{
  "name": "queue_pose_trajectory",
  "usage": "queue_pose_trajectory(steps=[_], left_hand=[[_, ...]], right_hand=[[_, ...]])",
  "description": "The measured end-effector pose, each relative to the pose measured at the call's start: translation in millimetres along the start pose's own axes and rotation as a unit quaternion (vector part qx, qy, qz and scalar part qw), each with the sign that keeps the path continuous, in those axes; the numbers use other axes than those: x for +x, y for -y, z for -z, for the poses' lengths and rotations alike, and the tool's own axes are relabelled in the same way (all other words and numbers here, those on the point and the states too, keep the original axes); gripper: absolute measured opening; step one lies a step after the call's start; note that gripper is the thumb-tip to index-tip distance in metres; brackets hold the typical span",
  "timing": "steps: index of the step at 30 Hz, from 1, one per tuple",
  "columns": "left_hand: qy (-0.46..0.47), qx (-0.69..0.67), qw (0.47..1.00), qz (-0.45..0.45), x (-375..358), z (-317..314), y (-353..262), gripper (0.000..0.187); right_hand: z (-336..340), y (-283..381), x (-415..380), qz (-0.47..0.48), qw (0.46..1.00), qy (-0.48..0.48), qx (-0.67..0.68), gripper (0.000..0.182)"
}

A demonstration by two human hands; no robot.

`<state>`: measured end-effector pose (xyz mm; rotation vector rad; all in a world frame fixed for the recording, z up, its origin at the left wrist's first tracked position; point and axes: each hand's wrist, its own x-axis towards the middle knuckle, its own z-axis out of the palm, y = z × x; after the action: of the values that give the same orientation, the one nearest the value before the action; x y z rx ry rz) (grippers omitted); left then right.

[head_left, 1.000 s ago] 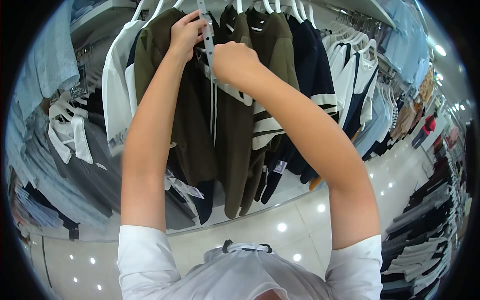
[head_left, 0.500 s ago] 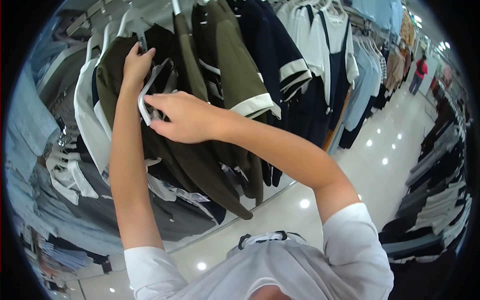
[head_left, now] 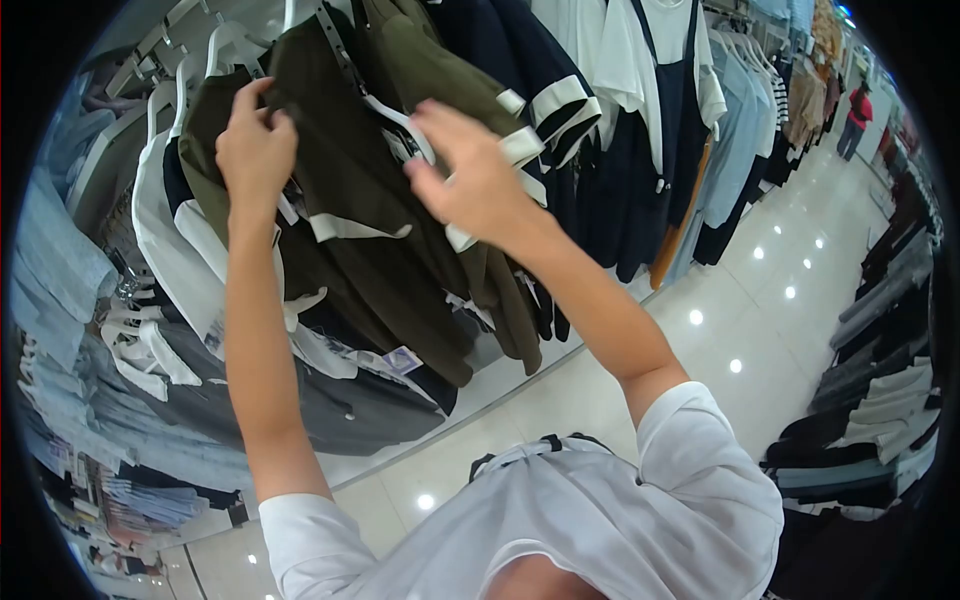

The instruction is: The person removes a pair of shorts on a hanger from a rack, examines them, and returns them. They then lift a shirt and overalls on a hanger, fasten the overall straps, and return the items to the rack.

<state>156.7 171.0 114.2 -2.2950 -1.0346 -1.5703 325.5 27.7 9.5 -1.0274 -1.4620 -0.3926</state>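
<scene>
My left hand (head_left: 256, 150) is raised among the hanging clothes, its fingers curled at the edge of an olive garment (head_left: 325, 110); its grip is partly hidden. My right hand (head_left: 475, 175), slightly blurred, has thumb and forefinger closed about the end of a white hanger (head_left: 392, 115). That hanger has a dark clip strip at its upper part and sits in front of an olive garment with white cuffs (head_left: 440, 75). Left of my left hand hang a white garment (head_left: 165, 255) and another olive one.
Navy garments with white cuffs (head_left: 560, 105) and a white top with navy straps (head_left: 665, 90) hang to the right. Grey clothes with white collars (head_left: 150, 350) hang lower left. A glossy tiled aisle (head_left: 755, 290) runs back to a person in red (head_left: 857, 110).
My right hand has moved right with the white hanger, away from my left hand. My left hand has shifted slightly down and left. More of the olive garment now shows between them.
</scene>
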Motion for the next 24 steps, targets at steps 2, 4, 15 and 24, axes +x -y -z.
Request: queue_pose_trajectory(steps=[2, 4, 15, 24], left_hand=[[-0.004, -0.005, 1.0, 0.02, -2, 8, 14, 0.039], [-0.005, 0.008, 1.0, 0.012, -5, 10, 23, 0.037], [-0.001, 0.006, 1.0, -0.001, -4, 15, 27, 0.036], [0.013, -0.036, 0.999, 0.009, 2, 23, 46, 0.036]], right_hand=[[8, -23, -2, -0.051, 0.996, -0.035, -0.059, 0.044], [7, -25, -5, -0.07, 0.995, -0.02, -0.071, 0.046], [-19, -12, 7, -0.161, 0.985, 0.049, -0.034, 0.033], [-19, -61, 20, -0.122, 0.976, -0.048, -0.175, 0.025]])
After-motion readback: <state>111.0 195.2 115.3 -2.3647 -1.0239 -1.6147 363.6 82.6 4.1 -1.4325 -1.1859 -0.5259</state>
